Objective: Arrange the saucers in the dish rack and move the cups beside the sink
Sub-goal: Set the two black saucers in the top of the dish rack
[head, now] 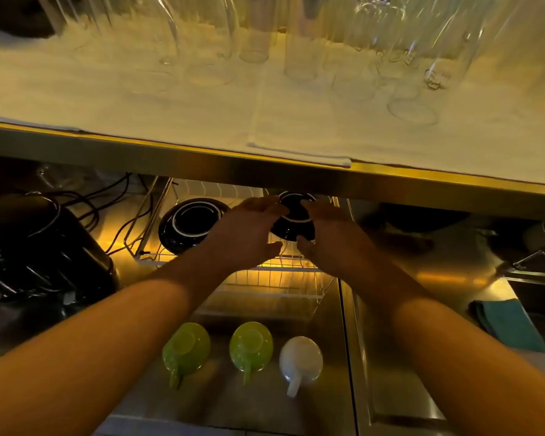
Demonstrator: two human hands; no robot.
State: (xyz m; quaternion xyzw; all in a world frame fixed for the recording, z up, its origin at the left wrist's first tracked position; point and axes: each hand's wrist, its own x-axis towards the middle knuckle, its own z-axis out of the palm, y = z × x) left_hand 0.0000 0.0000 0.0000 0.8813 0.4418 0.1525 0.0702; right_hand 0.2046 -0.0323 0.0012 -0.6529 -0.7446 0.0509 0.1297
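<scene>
A white wire dish rack [265, 278] sits on the steel counter under a raised shelf. A black saucer [188, 223] with a white ring leans in the rack's left side. A second black saucer [294, 220] stands at the rack's right back, gripped from both sides by my left hand [249, 234] and my right hand [328, 234]. In front of the rack, three cups stand upside down in a row: a green cup [186, 347], another green cup [250, 346] and a white cup [301, 358], handles pointing toward me.
A dark appliance [41, 247] with cables stands left of the rack. The sink [535, 278] lies at the right, a teal cloth [510, 325] on its near edge. The shelf [265, 165] above carries white towels and several upturned glasses [412, 111].
</scene>
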